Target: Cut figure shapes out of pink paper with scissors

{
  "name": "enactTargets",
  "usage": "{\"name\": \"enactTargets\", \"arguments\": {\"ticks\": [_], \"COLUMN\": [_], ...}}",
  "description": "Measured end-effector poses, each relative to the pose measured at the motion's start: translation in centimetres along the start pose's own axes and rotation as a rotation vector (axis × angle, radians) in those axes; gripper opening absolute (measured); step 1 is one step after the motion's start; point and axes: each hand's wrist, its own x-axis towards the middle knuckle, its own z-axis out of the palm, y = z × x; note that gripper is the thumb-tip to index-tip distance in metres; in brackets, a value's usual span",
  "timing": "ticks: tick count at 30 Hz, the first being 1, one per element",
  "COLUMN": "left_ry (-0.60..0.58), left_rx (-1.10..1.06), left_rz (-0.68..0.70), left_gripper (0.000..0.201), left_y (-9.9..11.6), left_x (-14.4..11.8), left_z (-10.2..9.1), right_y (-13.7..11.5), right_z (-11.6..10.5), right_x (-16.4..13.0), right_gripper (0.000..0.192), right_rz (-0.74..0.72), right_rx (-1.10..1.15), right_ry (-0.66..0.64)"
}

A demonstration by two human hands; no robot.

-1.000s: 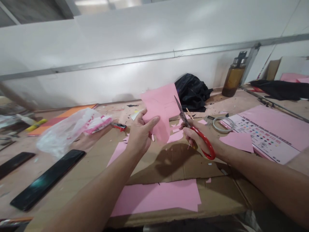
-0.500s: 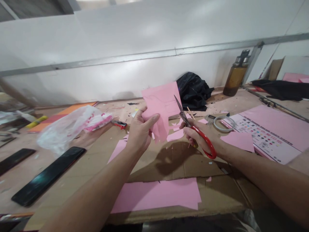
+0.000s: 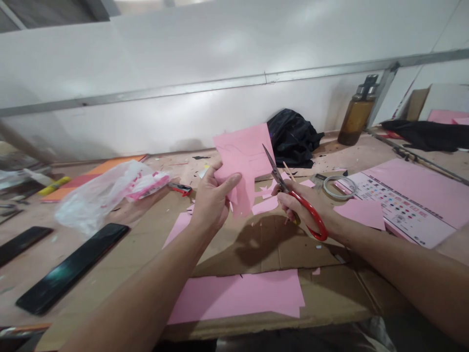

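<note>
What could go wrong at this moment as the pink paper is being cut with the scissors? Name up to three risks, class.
1. The left hand pinches the pink sheet close to the scissors; its thumb could be nicked.
2. The sheet is held in the air, already notched and floppy, so it may bend or tear off line.
3. The right hand also holds a thin wooden stick, which could loosen its grip on the scissors.

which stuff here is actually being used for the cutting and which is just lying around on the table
In use:
left hand holding the pink paper sheet
right hand holding the red-handled scissors

Lying about:
two black phones
plastic bag
tape roll
brown bottle
black cloth
flat pink sheet
</note>
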Motion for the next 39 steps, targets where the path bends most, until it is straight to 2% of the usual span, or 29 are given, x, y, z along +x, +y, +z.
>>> {"name": "enactTargets", "arguments": {"ticks": [9,21,26,39], "left_ry": [-0.018,-0.007,-0.027,-0.047], "left_rx": [0.022,-0.005,-0.019,-0.037], "left_rz": [0.021,0.008,0.024,0.034], "left_gripper": [0.048,0.053,0.049,0.045], "left_y": [-0.09,-0.11,-0.19,0.12], "left_x": [-0.03,0.08,0.21,-0.02], "left_z": [-0.03,-0.04,-0.13,0.18], "right_y": [-0.15,0.12,-0.04,0.26], "right_z": [-0.22,0.01,-0.13,-0.08], "right_x": [-0.10,-0.04,-0.09,-0.05], "right_gripper": [0.023,0.021,0.021,0.023], "right_rz": [-0.010,-0.025,-0.031,-0.010], "right_rx": [-0.058,0.010,-0.032,0.021], "right_ry": [-0.013,-0.033,-0.030,-0.043]}}
